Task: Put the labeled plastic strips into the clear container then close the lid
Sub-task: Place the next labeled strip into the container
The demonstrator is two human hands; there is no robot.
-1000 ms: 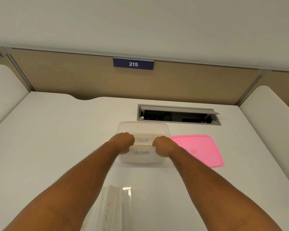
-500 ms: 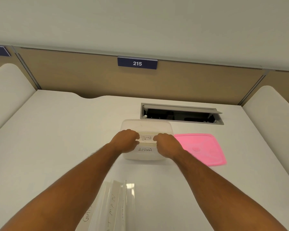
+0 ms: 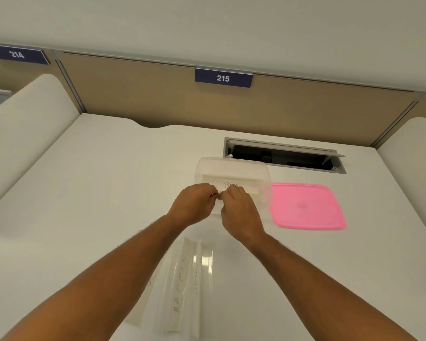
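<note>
The clear container (image 3: 234,166) stands open on the white desk, with a pale strip labelled BETA (image 3: 231,184) lying across its inside. My left hand (image 3: 194,204) and my right hand (image 3: 240,211) meet over the container's near side. Their fingers are curled, and the fingertips pinch a pale strip piece (image 3: 218,199) between them; its label is hidden. The pink lid (image 3: 305,205) lies flat just right of the container. Closer to me, between my forearms, lie several clear strips, one labelled BATMAN (image 3: 180,284).
An open cable slot (image 3: 283,156) sits in the desk behind the container. Tan partition panels with signs 215 (image 3: 223,78) and 214 (image 3: 17,54) close the back. White side dividers (image 3: 22,134) flank the desk on both sides.
My hands let go of the ends of the BETA strip and came together at the container's near side, covering the ALPHA strip. The view has shifted, so more loose strips show.
</note>
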